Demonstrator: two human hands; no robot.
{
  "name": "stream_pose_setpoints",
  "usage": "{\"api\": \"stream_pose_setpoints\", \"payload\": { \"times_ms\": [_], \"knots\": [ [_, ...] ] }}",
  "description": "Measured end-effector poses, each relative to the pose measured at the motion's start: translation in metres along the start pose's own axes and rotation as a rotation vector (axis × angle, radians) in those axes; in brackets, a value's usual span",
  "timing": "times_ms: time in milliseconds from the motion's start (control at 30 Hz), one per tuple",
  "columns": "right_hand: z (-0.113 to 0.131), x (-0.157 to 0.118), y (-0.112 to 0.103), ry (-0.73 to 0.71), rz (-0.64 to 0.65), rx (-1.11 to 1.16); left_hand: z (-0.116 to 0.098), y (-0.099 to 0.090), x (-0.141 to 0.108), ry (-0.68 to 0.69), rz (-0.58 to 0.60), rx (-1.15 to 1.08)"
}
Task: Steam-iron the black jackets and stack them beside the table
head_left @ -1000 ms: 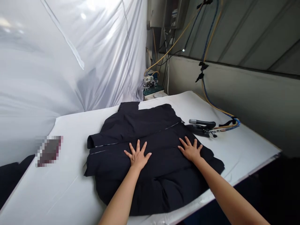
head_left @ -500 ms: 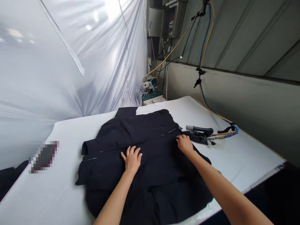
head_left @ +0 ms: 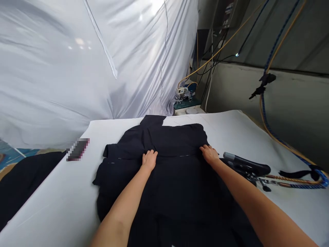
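Observation:
A black jacket with an opened zipper lies spread on the white-covered table. My left hand is closed on the front edge of the jacket near the middle, its fingers bent over the cloth beside the zipper line. Farther right, my right hand pinches the same edge close to the end of the zipper. Its thumb is hidden. The edge between both hands runs nearly straight.
An iron with a black handle and blue and yellow hoses rests at the right. A pixelated dark object lies at the left edge. White sheeting hangs behind; a small machine stands at the back.
My left hand has gone from spread fingers on the cloth to closed on the jacket's front edge. The zipper edge now lies straighter. The camera view has shifted left and closer.

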State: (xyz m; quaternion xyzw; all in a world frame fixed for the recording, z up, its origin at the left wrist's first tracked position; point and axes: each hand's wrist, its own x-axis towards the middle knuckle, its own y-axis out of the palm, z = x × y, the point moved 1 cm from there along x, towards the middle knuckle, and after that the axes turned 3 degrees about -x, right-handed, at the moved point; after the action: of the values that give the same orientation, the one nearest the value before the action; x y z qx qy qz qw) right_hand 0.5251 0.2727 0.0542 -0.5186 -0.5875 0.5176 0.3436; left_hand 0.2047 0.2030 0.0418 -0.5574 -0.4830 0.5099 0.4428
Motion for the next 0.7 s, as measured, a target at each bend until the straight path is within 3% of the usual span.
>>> {"api": "stream_pose_setpoints", "payload": {
  "times_ms": [167,233,367,533,600,700],
  "knots": [
    [-0.011,0.001,-0.015,-0.042,-0.113,-0.010,0.014,0.001,-0.002,0.047,-0.117,0.028],
    [-0.010,-0.005,-0.016,-0.052,-0.098,-0.003,0.020,0.001,-0.005,0.062,-0.135,0.034],
    [0.007,-0.028,0.008,-0.003,-0.001,-0.007,0.019,0.004,-0.013,-0.027,-0.041,-0.029],
    [0.025,-0.041,0.041,0.177,0.030,-0.028,0.007,0.022,-0.024,-0.087,-0.101,-0.085],
    [0.017,-0.037,0.038,0.169,0.073,0.011,0.009,0.032,-0.028,-0.100,-0.088,-0.130],
    [-0.016,-0.028,0.016,0.068,0.080,0.113,0.016,0.041,-0.031,-0.091,-0.100,-0.187]
  ]
}}
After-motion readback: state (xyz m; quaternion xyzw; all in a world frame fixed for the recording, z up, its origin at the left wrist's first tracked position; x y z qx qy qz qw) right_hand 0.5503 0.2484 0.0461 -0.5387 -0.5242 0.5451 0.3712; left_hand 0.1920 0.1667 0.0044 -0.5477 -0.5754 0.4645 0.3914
